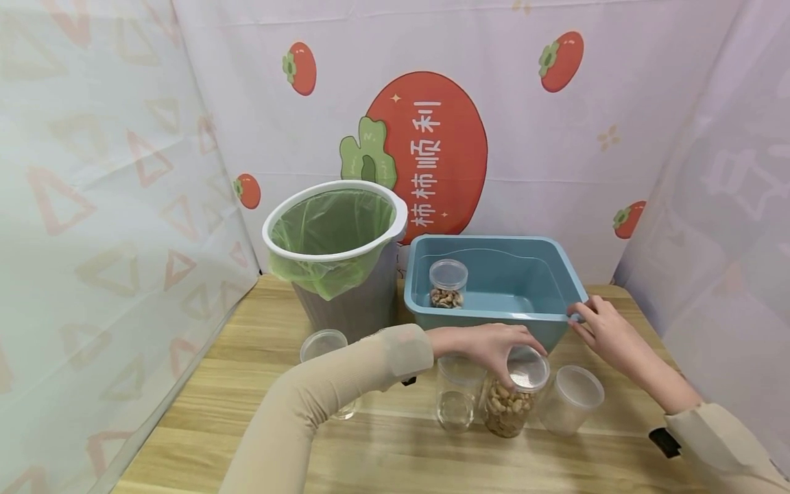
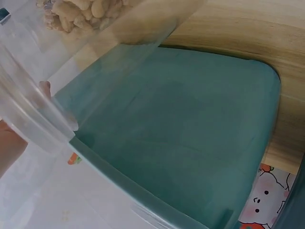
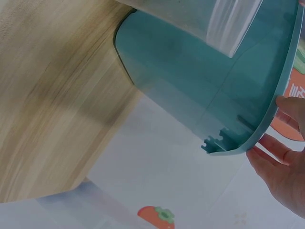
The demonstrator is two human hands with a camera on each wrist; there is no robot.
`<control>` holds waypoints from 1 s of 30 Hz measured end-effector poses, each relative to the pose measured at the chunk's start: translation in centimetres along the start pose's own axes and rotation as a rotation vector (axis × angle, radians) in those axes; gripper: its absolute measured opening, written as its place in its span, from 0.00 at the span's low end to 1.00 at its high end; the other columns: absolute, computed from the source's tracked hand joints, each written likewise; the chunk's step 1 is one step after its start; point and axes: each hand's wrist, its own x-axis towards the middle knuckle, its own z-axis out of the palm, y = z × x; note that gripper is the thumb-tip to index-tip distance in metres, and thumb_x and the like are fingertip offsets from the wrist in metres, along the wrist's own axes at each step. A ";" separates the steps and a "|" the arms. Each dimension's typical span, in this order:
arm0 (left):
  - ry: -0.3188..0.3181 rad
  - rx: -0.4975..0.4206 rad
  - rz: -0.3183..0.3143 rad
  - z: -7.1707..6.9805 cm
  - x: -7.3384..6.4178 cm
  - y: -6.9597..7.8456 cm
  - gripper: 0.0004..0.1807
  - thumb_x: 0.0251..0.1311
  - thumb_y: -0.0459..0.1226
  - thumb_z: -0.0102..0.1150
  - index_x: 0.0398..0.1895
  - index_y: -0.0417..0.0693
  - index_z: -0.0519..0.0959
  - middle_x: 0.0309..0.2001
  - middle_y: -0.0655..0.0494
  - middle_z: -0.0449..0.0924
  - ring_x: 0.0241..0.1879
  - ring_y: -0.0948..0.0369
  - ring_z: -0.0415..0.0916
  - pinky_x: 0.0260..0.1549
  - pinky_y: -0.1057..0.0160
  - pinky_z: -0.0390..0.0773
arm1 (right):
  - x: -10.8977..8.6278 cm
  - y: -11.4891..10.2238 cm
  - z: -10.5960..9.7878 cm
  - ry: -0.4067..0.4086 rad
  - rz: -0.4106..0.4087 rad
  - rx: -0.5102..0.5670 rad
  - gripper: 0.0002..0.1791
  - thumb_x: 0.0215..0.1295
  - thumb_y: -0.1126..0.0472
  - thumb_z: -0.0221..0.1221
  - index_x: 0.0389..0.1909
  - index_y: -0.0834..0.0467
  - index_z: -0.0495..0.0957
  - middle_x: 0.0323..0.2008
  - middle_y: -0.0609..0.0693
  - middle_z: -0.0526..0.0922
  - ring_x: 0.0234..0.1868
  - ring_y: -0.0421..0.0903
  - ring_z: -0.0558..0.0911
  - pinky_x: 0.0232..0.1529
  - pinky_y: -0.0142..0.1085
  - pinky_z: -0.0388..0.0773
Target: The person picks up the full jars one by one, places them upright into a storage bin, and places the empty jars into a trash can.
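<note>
My left hand (image 1: 484,345) spans the lid of a clear jar of cashew-like nuts (image 1: 507,410), thumb on the near side and fingers on the far side. The jar is upright, just in front of the blue plastic bin (image 1: 494,317). In the left wrist view the lid (image 2: 35,102) shows beside my fingers, with nuts (image 2: 86,13) inside the jar. My right hand (image 1: 611,333) pinches the bin's rim at the near right corner; the right wrist view shows thumb and fingers on that rim (image 3: 267,126). A lidded jar of walnut-like pieces (image 1: 447,291) stands inside the bin, at its left.
Clear jars without visible contents stand on both sides of the nut jar: one close on the left (image 1: 455,408), another on the right (image 1: 570,403). A third clear jar (image 1: 324,341) is partly behind my left sleeve. A trash can (image 1: 345,309) with a green liner stands left of the bin.
</note>
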 end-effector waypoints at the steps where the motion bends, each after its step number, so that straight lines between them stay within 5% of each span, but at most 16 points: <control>1: 0.008 0.002 0.002 0.0 0.0 0.0 0.38 0.37 0.44 0.70 0.57 0.52 0.68 0.51 0.58 0.69 0.48 0.70 0.65 0.44 0.81 0.59 | 0.0 0.0 0.0 0.000 0.000 0.000 0.13 0.45 0.72 0.62 0.33 0.60 0.72 0.26 0.53 0.67 0.25 0.46 0.66 0.22 0.37 0.63; 18: 0.198 -0.169 -0.051 -1.5 -0.7 -0.4 0.37 0.39 0.44 0.68 0.57 0.51 0.67 0.47 0.58 0.65 0.40 0.69 0.65 0.35 0.79 0.67 | -0.1 -0.1 -0.2 0.008 -0.021 0.004 0.05 0.56 0.64 0.58 0.33 0.60 0.73 0.26 0.54 0.67 0.25 0.46 0.66 0.23 0.38 0.64; 30: 0.353 -0.152 -0.056 -4.7 -1.8 0.4 0.36 0.39 0.46 0.67 0.57 0.52 0.68 0.46 0.57 0.66 0.41 0.69 0.62 0.36 0.78 0.64 | -0.2 0.1 0.0 0.023 -0.033 0.008 0.10 0.63 0.56 0.50 0.33 0.60 0.73 0.27 0.53 0.66 0.25 0.45 0.66 0.22 0.37 0.64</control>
